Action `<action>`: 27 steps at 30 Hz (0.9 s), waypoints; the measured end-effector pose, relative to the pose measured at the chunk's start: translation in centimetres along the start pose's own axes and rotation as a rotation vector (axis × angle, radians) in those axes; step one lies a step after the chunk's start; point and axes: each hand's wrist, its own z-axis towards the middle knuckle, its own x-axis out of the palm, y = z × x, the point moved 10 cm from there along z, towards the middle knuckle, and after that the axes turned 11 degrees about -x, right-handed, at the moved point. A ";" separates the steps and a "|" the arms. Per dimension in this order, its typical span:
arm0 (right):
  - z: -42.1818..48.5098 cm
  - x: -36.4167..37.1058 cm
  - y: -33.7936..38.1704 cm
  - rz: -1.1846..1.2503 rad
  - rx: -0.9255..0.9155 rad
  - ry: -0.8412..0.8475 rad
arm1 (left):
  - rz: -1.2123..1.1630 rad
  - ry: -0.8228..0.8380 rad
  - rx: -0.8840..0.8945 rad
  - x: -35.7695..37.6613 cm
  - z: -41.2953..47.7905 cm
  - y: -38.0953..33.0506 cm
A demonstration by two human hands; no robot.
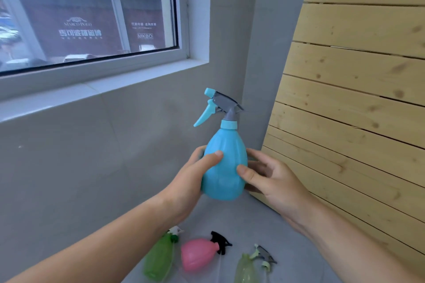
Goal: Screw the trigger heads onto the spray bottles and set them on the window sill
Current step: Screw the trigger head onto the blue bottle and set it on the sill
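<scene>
A blue spray bottle (224, 163) with a blue and grey trigger head (218, 104) on its neck is held upright in the air below the window sill (96, 87). My left hand (193, 179) grips its left side and my right hand (271, 179) grips its right side. On the floor below lie a pink bottle (197, 254) beside a black trigger head (220, 242), a green bottle (158, 259) with a white head near its neck, and a pale green bottle (247, 270) beside a grey and green trigger head (263, 257).
A grey wall (92, 156) runs under the white sill and window. A wooden slatted panel (356, 99) stands close on the right, next to my right hand. The grey floor (264, 220) shows between the bottles and the panel.
</scene>
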 end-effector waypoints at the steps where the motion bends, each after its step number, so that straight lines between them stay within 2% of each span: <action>1: 0.2 0.4 0.2 0.002 -0.011 0.013 | -0.011 -0.003 0.008 -0.3 -0.1 -0.4; 6: 4.4 2.2 2.4 0.005 -0.087 0.018 | 0.010 -0.065 0.123 -2.9 0.1 -5.4; 13: 14.4 4.6 6.5 0.013 -0.173 0.048 | 0.273 -0.264 0.285 -7.4 2.7 -14.7; 20: 26.2 7.2 10.7 -0.103 -0.266 0.030 | 0.321 -0.445 0.359 -11.8 7.2 -24.7; 27: 34.3 9.8 11.5 -0.145 -0.286 0.019 | 0.330 -0.564 0.369 -15.4 10.7 -28.6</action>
